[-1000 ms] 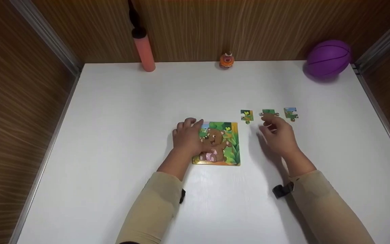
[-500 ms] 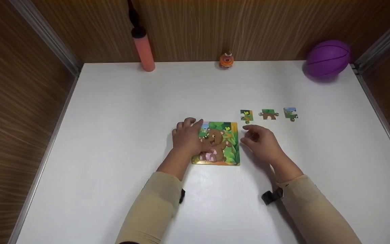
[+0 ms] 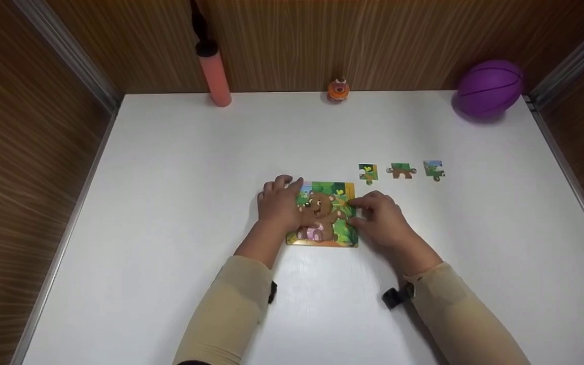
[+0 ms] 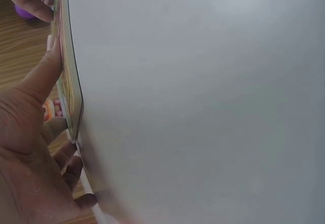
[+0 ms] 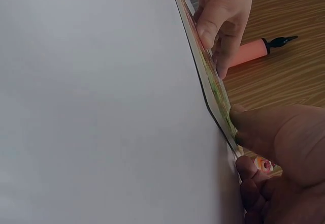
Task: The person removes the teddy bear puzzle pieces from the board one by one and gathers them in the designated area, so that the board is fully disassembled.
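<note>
A square jigsaw puzzle (image 3: 325, 215) with a brown bear on green leaves lies flat mid-table. My left hand (image 3: 279, 210) lies over its left side, thumb on the picture and other fingers spread about the left and far edges; in the left wrist view the thumb (image 4: 43, 76) rests nearly straight on the face. From the right, my right hand (image 3: 386, 220) touches the puzzle near its edge with index finger and thumb apart; I see no loose piece between them. Beyond it lie three loose pieces: a yellow-green one (image 3: 371, 173), a brown-green one (image 3: 402, 170) and a blue-green one (image 3: 433, 170).
Along the back edge of the white table (image 3: 170, 203) are a coral hand pump (image 3: 216, 81), a small orange-and-pink figure (image 3: 338, 91) and a purple ball (image 3: 489, 89). Wood-grain panels (image 3: 292, 45) stand behind and at both sides.
My right hand has moved left and toward me, away from the loose pieces, onto the puzzle's right side. The middle piece is uncovered. My left hand has stayed in place.
</note>
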Demonstrator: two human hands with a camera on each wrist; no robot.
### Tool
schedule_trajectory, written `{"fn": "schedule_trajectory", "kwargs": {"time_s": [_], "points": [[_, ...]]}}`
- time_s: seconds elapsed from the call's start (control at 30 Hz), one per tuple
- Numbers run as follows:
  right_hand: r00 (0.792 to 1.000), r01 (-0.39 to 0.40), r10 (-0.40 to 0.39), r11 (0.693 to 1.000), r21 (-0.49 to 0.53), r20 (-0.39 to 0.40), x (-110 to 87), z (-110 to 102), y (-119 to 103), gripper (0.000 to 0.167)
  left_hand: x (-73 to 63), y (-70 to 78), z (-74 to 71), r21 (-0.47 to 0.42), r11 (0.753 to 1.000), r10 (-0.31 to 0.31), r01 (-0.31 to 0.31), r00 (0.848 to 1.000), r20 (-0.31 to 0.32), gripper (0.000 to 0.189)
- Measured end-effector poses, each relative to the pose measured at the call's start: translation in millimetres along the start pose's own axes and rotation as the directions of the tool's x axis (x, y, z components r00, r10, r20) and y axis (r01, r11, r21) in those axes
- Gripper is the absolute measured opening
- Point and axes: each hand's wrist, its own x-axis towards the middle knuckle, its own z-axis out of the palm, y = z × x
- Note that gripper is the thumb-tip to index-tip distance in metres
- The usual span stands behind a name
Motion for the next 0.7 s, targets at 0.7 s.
{"fn": "schedule_trajectory", "kwargs": {"time_s": [0.7], "points": [[0.998, -0.059, 0.061, 0.997, -0.050, 0.030, 4.0, 0, -12, 0.035, -1.5, 1.5, -8.1, -0.067, 0.998, 0.006, -0.001, 0.997, 0.072, 0.110]]}}
